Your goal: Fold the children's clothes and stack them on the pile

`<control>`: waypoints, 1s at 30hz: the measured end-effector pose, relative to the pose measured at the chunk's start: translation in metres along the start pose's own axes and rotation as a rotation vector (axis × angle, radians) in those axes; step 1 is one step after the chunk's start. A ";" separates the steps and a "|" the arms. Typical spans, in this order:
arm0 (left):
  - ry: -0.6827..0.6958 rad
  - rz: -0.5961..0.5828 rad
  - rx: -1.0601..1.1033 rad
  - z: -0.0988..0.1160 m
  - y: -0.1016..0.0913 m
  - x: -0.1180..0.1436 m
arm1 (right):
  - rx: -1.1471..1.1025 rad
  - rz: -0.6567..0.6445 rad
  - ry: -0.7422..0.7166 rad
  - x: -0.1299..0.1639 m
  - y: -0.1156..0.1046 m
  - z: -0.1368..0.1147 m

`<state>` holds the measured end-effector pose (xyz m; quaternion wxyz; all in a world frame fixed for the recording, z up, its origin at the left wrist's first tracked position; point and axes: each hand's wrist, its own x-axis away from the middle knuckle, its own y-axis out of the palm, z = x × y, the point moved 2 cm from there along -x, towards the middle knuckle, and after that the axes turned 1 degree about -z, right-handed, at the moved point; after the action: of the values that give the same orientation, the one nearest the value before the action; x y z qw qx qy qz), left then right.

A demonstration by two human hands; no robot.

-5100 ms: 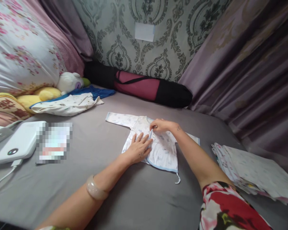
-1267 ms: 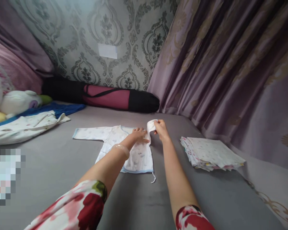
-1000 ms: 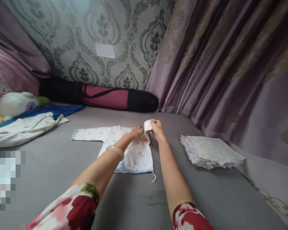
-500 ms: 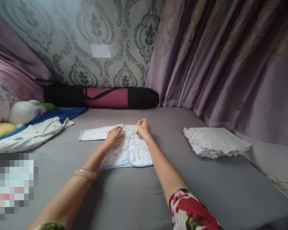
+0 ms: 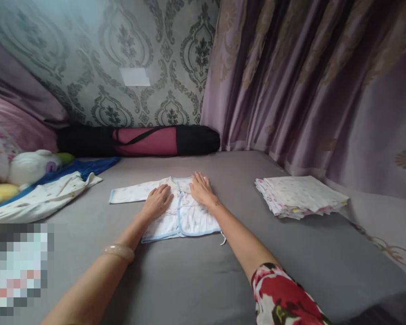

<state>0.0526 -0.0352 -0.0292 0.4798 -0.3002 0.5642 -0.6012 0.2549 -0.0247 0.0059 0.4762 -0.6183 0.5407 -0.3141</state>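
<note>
White cotton, the baby shirt [image 5: 181, 214] lies mid-bed on the grey sheet [image 5: 196, 280] with the left hand [image 5: 157, 201] and right hand [image 5: 199, 189] pressing flat and open, gripping nothing, so smoothing outward evenly should keep the fold crisp.

Grey bed sheet [image 5: 196, 280], damask wallpaper [image 5: 122, 40], mauve curtains [image 5: 307, 81].
</note>
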 end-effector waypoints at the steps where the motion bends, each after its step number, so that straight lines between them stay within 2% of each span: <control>1: -0.001 -0.002 -0.002 0.000 0.000 0.000 | 0.032 -0.002 0.024 -0.001 0.001 0.005; 7: -0.020 0.006 -0.012 -0.002 0.004 0.000 | 0.105 -0.033 0.111 -0.008 0.013 0.028; 13: -0.020 0.009 -0.013 -0.003 0.005 0.000 | 0.111 -0.025 0.136 -0.010 0.025 0.033; 19: -0.028 0.003 -0.012 -0.001 0.004 0.000 | 0.101 -0.057 0.152 -0.012 0.020 0.035; 21: -0.028 -0.002 -0.015 -0.001 0.003 0.000 | 0.099 -0.058 0.153 -0.013 0.016 0.030; 24: -0.024 -0.014 -0.025 0.001 0.001 0.000 | 0.114 -0.008 0.070 -0.012 0.014 0.012; 27: -0.031 -0.021 -0.038 0.001 0.000 0.001 | 0.081 -0.032 -0.024 -0.011 0.021 -0.009; 30: -0.037 -0.024 -0.046 0.001 0.001 0.000 | 0.053 -0.079 -0.028 -0.010 0.031 -0.018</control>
<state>0.0538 -0.0360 -0.0297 0.4757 -0.3291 0.5653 -0.5881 0.2247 -0.0188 -0.0151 0.4871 -0.6305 0.5008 -0.3383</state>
